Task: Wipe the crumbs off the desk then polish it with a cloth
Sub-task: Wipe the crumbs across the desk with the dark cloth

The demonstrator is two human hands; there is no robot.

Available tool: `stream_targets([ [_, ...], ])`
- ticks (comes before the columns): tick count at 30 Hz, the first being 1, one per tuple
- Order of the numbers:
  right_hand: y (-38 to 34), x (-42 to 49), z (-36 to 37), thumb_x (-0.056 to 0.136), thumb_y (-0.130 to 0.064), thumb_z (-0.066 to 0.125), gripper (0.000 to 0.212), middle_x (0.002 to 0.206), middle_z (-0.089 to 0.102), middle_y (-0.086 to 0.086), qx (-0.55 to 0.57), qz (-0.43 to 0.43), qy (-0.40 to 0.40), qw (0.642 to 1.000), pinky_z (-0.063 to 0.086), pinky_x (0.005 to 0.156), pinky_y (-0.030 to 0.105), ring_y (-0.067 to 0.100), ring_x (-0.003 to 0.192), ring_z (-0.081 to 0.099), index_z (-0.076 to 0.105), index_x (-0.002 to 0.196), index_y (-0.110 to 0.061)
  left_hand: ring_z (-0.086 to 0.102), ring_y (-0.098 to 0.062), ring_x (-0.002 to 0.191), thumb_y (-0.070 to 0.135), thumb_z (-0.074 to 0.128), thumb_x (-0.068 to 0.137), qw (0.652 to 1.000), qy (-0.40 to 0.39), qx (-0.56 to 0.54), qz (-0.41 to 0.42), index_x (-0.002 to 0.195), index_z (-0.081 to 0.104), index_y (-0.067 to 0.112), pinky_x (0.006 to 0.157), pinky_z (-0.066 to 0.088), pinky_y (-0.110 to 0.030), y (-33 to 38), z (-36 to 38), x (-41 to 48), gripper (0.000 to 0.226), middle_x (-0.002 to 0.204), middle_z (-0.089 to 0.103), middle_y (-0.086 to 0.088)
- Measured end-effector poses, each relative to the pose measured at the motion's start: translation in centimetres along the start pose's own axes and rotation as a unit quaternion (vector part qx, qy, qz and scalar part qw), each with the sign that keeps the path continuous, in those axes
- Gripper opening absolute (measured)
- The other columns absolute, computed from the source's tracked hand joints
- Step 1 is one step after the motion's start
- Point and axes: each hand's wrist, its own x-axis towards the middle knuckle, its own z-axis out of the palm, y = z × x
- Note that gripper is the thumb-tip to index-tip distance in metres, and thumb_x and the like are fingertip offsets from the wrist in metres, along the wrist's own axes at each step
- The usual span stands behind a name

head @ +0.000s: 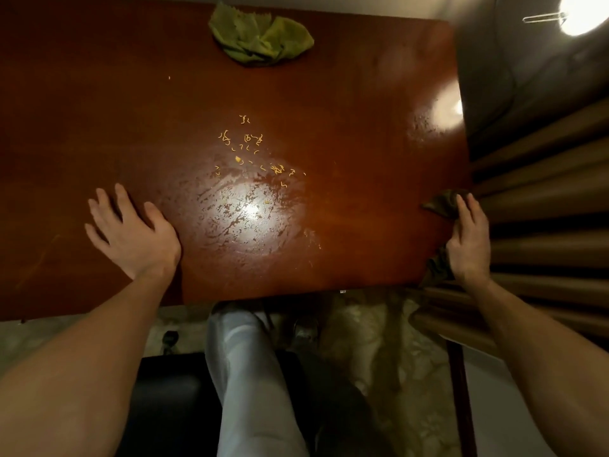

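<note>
Dark olive cloth (443,202) lies under the right hand (469,239) at the desk's right edge, near the near corner. The fingers lie fairly straight along the top of it, pressing rather than bunching it, and folds of fabric show past the fingertips and behind the wrist. Whether the thumb hooks round the edge cannot be told. The left hand (131,232) rests flat on the reddish wooden desk (362,127) with fingers spread, holding nothing. The crumbs (253,153), small pale yellow curls, sit around the middle of the top, to the left of the clothed hand and a little farther off. Their scatter runs in a loose band from far-left to near-right, its near end pointing roughly toward the right hand. The bare left hand is the nearer of the two, but the right has the cloth, so the wipe would likely be a leftward reach across the polished, glare-streaked surface. A second, brighter green cloth (260,36) lies crumpled at the far edge, well apart from both hands.
</note>
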Motion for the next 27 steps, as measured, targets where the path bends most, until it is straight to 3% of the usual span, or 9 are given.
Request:
stream_targets([
  [6,-3.7,-2.2,3.2,0.109,-0.025,0.037,0.051,0.167,0.033,0.01,0.016,0.066,0.073,0.995,0.02,0.128,0.051,0.031,0.156,0.023,0.042,0.158,-0.012,0.009,-0.022,0.16,0.048,0.03,0.105,1.0,0.007,0.002,-0.007,0.162,0.029,0.025,0.129,0.005,-0.05,0.2,0.3,-0.1,0.062,0.173,0.018,-0.003],
  [11,-9.5,-4.7,5.0,0.11,-0.029,0.035,0.054,0.171,0.024,0.007,-0.022,0.017,0.041,0.999,0.013,0.129,0.05,0.028,0.159,0.013,0.034,0.162,-0.014,0.01,-0.024,0.16,0.05,0.027,0.105,1.0,0.011,-0.007,-0.007,0.162,0.03,0.025,0.129,0.006,-0.053,0.4,0.2,-0.2,0.062,0.172,0.02,-0.005],
  [13,-12.6,-5.3,6.1,0.109,-0.025,0.033,0.053,0.171,0.024,0.006,-0.033,-0.045,0.022,0.998,0.014,0.129,0.049,0.027,0.16,0.012,0.033,0.162,-0.015,0.01,-0.024,0.16,0.051,0.027,0.104,1.0,0.013,-0.011,-0.006,0.162,0.03,0.026,0.128,0.006,-0.053,0.4,0.2,-0.2,0.063,0.172,0.02,-0.004],
  [15,-15.4,-5.1,7.3,0.106,-0.019,0.038,0.054,0.169,0.029,0.007,-0.027,-0.12,0.014,0.992,0.016,0.129,0.05,0.028,0.159,0.016,0.037,0.16,-0.014,0.011,-0.023,0.16,0.051,0.028,0.105,1.0,0.015,-0.01,-0.006,0.162,0.03,0.026,0.129,0.006,-0.052,0.4,0.3,-0.2,0.063,0.172,0.02,-0.004],
  [18,-18.0,-3.4,7.6,0.101,-0.007,0.051,0.062,0.17,0.027,0.005,0.003,-0.155,-0.011,0.988,0.016,0.129,0.05,0.026,0.16,0.014,0.037,0.16,-0.016,0.01,-0.022,0.16,0.05,0.029,0.105,1.0,0.014,0.0,-0.007,0.162,0.03,0.024,0.129,0.005,-0.05,0.2,0.2,-0.3,0.063,0.172,0.019,-0.004],
  [24,-14.7,1.1,5.1,0.095,0.006,0.047,0.066,0.167,0.034,0.002,0.036,-0.24,-0.046,0.969,0.023,0.128,0.043,0.022,0.157,0.022,0.044,0.157,-0.017,0.01,-0.021,0.16,0.051,0.029,0.104,1.0,0.011,0.012,-0.007,0.162,0.03,0.025,0.129,0.006,-0.05,-0.2,0.5,0.1,0.064,0.172,0.019,-0.003],
  [27,-10.9,2.0,3.4,0.099,0.005,0.043,0.064,0.169,0.03,0.0,0.029,-0.213,-0.046,0.975,0.02,0.129,0.038,0.019,0.159,0.017,0.041,0.159,-0.019,0.009,-0.021,0.16,0.05,0.028,0.105,1.0,0.007,0.014,-0.005,0.163,0.029,0.025,0.129,0.005,-0.049,0.0,0.4,0.0,0.063,0.173,0.018,-0.003],
])
